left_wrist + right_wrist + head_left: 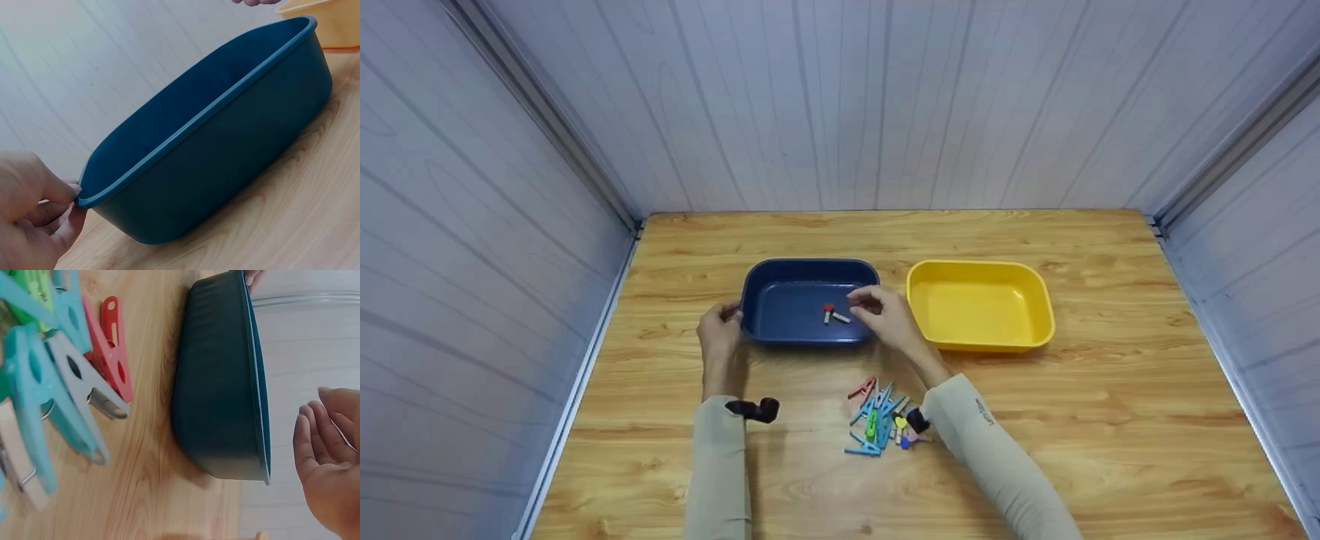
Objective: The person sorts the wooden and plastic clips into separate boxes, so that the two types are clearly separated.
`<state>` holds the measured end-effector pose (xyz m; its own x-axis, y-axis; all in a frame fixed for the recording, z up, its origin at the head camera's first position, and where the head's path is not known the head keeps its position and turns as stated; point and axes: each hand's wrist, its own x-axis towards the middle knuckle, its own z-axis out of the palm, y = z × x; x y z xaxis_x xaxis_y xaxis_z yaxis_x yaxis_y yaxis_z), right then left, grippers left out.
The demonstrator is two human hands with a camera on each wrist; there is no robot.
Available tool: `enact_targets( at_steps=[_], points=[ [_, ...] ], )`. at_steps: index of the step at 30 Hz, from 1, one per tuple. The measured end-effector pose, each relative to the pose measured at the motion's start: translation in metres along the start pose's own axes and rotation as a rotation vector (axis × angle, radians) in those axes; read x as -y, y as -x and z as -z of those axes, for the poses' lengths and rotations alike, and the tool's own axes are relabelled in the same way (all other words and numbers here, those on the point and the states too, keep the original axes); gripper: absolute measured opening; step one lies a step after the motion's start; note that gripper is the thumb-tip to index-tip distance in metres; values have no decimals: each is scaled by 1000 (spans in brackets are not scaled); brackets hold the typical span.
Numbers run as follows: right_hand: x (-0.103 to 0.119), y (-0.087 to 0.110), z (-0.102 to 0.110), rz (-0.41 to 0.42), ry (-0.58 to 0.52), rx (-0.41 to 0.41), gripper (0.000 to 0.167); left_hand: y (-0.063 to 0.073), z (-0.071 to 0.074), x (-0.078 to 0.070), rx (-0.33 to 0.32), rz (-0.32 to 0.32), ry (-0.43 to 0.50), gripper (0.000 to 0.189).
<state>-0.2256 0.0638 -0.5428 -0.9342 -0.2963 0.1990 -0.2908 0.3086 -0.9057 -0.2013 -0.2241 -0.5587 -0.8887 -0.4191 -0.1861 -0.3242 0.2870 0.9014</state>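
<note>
My left hand (720, 334) pinches the rim of the dark blue basin (784, 307) at its left end; the left wrist view shows thumb and fingers on that rim. Two small wooden clothespins lie on the basin floor, one with a red top (828, 308), the other a plain-looking clothespin (841, 318). Over the basin's right end hovers my right hand (891, 319), fingers loosely bent. In the right wrist view its thumb and fingertips stand apart with nothing visible between them. Below the right forearm lies a pile of mixed clothespins (877, 420).
A yellow basin (979, 307) stands to the right of the blue one. The pile holds blue, green, grey and red plastic clothespins (109, 349) and small wooden ones with coloured tops. Pale panel walls (847, 105) enclose the wooden table (1110, 420) at the back and sides.
</note>
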Motion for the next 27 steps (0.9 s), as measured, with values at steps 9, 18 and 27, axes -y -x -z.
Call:
enact_targets(
  at_steps=[9, 18, 27],
  points=[
    [28, 24, 12, 20, -26, 14, 20, -1, 0, 0, 5, 26, 9, 27],
    [47, 46, 26, 109, -7, 17, 18, -3, 0, 0, 6, 39, 45, 26],
    [37, 67, 39, 115, 5, 26, 18, -2, 0, 0, 11, 19, -1, 27]
  ],
)
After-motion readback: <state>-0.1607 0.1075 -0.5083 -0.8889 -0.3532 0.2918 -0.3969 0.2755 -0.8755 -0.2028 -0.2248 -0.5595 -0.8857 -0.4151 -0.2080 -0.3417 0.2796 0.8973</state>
